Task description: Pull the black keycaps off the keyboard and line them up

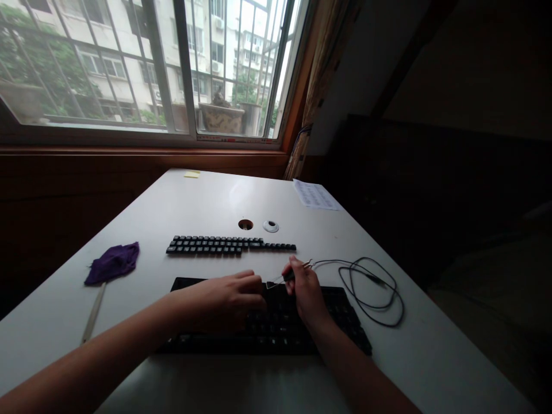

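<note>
A black keyboard (293, 330) lies on the white table in front of me. My right hand (304, 287) grips a wire keycap puller (288, 277) above the keyboard's back half. A small dark keycap (270, 284) appears at the puller's left end. Close beside it is my left hand (241, 296), over the keyboard's middle with its fingers curled together; what they hold, if anything, is hidden. Behind the keyboard, removed black keycaps (207, 246) stand in neat rows.
A black cable (399, 290) loops on the table right of the keyboard. At left, a purple cloth (112, 263) touches a pale flat strip (95, 310). Farther back are a cable hole (245, 225), a round cover (271, 226), a printed sheet (317, 194) and a yellow note (192, 173).
</note>
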`<act>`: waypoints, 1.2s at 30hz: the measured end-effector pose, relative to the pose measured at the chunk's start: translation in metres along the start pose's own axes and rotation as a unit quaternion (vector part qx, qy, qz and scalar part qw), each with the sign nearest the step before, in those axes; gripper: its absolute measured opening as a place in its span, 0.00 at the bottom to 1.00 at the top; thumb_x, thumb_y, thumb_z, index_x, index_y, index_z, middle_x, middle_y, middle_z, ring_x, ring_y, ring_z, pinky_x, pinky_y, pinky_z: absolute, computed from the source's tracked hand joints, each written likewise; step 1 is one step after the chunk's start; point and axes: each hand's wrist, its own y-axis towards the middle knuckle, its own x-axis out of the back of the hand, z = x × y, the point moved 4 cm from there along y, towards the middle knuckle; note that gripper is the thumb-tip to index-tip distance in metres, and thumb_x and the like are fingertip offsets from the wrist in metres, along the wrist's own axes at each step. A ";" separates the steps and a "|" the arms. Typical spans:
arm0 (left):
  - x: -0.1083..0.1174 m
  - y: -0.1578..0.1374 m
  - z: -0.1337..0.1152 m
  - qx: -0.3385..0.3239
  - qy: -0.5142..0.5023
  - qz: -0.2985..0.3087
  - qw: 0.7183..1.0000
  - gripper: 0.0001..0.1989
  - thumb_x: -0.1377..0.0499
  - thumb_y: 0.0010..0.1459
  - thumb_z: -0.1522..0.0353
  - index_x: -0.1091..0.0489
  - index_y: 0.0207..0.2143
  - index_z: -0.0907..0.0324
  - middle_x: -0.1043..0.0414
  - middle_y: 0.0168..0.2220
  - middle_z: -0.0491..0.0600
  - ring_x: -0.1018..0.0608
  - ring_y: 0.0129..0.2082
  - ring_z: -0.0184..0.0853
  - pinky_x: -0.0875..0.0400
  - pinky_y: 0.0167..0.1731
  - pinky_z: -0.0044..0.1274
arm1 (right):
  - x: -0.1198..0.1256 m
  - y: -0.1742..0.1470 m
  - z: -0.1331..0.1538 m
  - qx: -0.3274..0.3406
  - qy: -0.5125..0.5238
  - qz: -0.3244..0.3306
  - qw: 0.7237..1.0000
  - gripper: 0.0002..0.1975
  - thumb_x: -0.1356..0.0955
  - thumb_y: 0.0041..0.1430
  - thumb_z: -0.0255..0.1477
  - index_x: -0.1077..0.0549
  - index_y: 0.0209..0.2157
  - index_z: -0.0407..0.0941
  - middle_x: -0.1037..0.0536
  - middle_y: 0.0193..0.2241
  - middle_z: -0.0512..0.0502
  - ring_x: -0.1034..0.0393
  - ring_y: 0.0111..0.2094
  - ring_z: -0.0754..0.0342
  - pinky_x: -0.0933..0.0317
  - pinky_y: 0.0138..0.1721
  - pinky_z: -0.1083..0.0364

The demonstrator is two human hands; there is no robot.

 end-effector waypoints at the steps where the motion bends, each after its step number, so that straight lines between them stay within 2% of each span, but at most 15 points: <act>1: -0.005 -0.005 0.009 0.020 -0.015 -0.017 1.000 0.20 0.45 0.54 0.80 0.31 0.48 0.58 0.33 0.42 0.53 0.28 0.40 0.36 0.27 0.38 0.25 | 0.000 0.000 0.000 0.001 -0.003 0.002 1.000 0.24 0.37 0.62 0.50 0.30 0.24 0.44 0.39 0.13 0.56 0.44 0.15 0.60 0.49 0.18 0.59; 3: -0.013 -0.012 0.025 0.050 -0.051 -0.080 0.994 0.18 0.48 0.54 0.81 0.31 0.45 0.58 0.32 0.40 0.52 0.28 0.36 0.33 0.27 0.35 0.24 | -0.001 0.000 0.002 0.002 -0.006 0.011 1.000 0.25 0.38 0.62 0.50 0.29 0.25 0.44 0.39 0.13 0.56 0.43 0.15 0.60 0.49 0.18 0.59; 7: -0.026 -0.020 0.048 0.099 -0.106 -0.149 0.978 0.19 0.49 0.54 0.81 0.32 0.46 0.58 0.31 0.42 0.51 0.27 0.34 0.31 0.27 0.35 0.26 | -0.004 -0.003 0.008 0.002 -0.012 0.045 0.999 0.25 0.39 0.63 0.49 0.29 0.25 0.44 0.38 0.13 0.56 0.42 0.15 0.60 0.48 0.18 0.60; 10: -0.026 -0.020 0.052 0.109 -0.153 -0.176 0.966 0.25 0.49 0.52 0.82 0.35 0.52 0.58 0.33 0.48 0.54 0.27 0.43 0.34 0.26 0.43 0.30 | -0.008 -0.007 0.013 -0.013 -0.016 0.075 0.997 0.23 0.38 0.63 0.48 0.28 0.27 0.44 0.36 0.14 0.55 0.41 0.15 0.61 0.47 0.18 0.61; 13: -0.026 -0.019 0.052 0.108 -0.190 -0.179 0.959 0.25 0.47 0.54 0.80 0.38 0.54 0.58 0.34 0.48 0.55 0.27 0.46 0.36 0.25 0.43 0.29 | -0.012 -0.010 0.017 -0.025 -0.017 0.104 0.994 0.23 0.37 0.63 0.48 0.27 0.28 0.43 0.32 0.15 0.54 0.41 0.15 0.61 0.47 0.17 0.61; 19: -0.033 -0.018 0.060 0.144 -0.171 -0.175 0.959 0.17 0.39 0.56 0.72 0.33 0.49 0.59 0.31 0.43 0.51 0.25 0.38 0.33 0.24 0.37 0.27 | -0.016 -0.014 0.022 -0.019 -0.016 0.143 0.989 0.23 0.37 0.63 0.48 0.26 0.30 0.43 0.28 0.17 0.52 0.39 0.15 0.61 0.46 0.17 0.61; 26: -0.032 -0.018 0.063 0.139 -0.190 -0.162 0.958 0.08 0.40 0.59 0.69 0.29 0.42 0.60 0.28 0.38 0.50 0.25 0.32 0.29 0.25 0.33 0.23 | -0.018 -0.016 0.021 -0.016 -0.020 0.185 0.982 0.21 0.38 0.65 0.46 0.25 0.32 0.44 0.25 0.19 0.51 0.38 0.15 0.61 0.46 0.17 0.62; 32: -0.026 -0.019 0.062 0.150 -0.211 -0.157 0.953 0.08 0.40 0.61 0.66 0.27 0.40 0.61 0.27 0.35 0.49 0.25 0.32 0.30 0.27 0.33 0.23 | -0.017 -0.018 0.023 -0.008 -0.004 0.183 0.983 0.21 0.38 0.66 0.45 0.24 0.33 0.44 0.25 0.20 0.50 0.36 0.18 0.60 0.43 0.21 0.61; 36: -0.023 -0.022 0.065 0.170 -0.246 -0.157 0.941 0.08 0.40 0.61 0.65 0.28 0.40 0.61 0.28 0.35 0.49 0.26 0.32 0.30 0.29 0.32 0.22 | -0.016 -0.020 0.024 0.000 0.013 0.173 0.985 0.21 0.38 0.66 0.45 0.24 0.32 0.44 0.27 0.19 0.51 0.37 0.18 0.60 0.45 0.21 0.61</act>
